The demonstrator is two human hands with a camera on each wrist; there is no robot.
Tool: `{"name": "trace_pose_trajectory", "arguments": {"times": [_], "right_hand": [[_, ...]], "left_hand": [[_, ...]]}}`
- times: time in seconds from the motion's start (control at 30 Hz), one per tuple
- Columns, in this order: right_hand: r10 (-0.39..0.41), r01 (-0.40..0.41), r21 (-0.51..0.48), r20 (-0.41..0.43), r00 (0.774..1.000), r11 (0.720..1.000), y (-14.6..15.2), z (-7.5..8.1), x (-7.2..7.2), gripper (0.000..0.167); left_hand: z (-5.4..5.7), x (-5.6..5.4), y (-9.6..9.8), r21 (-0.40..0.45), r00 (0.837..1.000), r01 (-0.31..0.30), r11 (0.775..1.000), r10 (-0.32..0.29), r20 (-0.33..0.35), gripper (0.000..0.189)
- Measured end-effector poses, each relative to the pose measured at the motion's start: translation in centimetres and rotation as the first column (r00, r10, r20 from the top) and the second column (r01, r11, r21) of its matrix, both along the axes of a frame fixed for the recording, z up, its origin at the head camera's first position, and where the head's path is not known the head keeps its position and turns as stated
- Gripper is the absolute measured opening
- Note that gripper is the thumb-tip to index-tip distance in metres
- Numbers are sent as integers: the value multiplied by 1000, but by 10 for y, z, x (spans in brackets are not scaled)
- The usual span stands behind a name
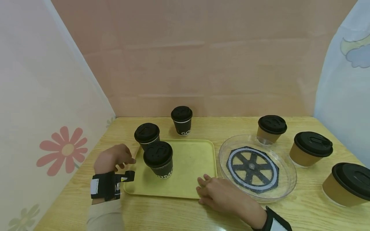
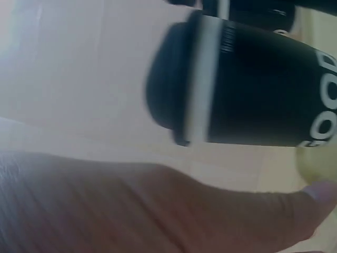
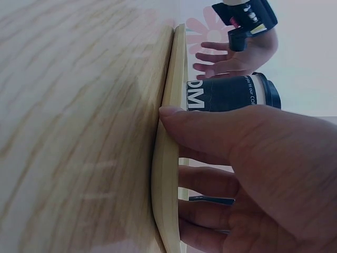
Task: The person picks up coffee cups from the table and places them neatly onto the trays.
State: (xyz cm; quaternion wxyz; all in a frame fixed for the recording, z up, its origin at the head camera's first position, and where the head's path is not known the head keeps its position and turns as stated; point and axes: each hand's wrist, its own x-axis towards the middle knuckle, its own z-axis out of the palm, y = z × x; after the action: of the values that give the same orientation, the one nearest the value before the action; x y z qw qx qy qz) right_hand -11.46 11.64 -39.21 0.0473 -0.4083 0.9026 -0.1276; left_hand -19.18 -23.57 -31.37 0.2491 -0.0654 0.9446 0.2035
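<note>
A yellow tray point(image 1: 190, 166) lies on the table between the hands. One black lidded paper cup point(image 1: 159, 158) stands upright on its left half. Just behind it, a second black cup point(image 1: 146, 134) has its base hidden by the first. My left hand point(image 1: 115, 157) is at the tray's left edge, beside these cups, fingers loosely bent and holding nothing. My right hand point(image 1: 216, 192) touches the tray's front right corner. In the right wrist view its thumb point(image 3: 184, 124) rests on the rim, with the other fingers fairly straight along the tray's inner side.
Behind the tray stands another black cup point(image 1: 182, 120). A clear round dish point(image 1: 284, 192) with a dark wheel-like pattern lies right of the tray, close to my right hand. Brown cups with black lids point(image 1: 310, 149) line the right side. A backdrop point(image 1: 185, 57) rises behind the table.
</note>
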Motion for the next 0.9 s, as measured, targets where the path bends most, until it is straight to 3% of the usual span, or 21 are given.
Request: {"name": "trace_pose_trajectory", "arguments": {"times": [0.27, 0.53, 0.9], "right_hand": [[5, -5, 4, 3, 1000, 1000, 0, 1, 0, 33], [2, -2, 6, 1, 1000, 1000, 0, 0, -1, 33], [-5, 5, 1, 5, 1000, 1000, 0, 0, 0, 34]], "left_hand": [[-18, -6, 0, 9, 999, -18, 1000, 17, 48, 19], [-26, -11, 1, -7, 999, -4, 1000, 4, 53, 18], [-33, -13, 1, -106, 1000, 10, 994, -9, 9, 26]]}}
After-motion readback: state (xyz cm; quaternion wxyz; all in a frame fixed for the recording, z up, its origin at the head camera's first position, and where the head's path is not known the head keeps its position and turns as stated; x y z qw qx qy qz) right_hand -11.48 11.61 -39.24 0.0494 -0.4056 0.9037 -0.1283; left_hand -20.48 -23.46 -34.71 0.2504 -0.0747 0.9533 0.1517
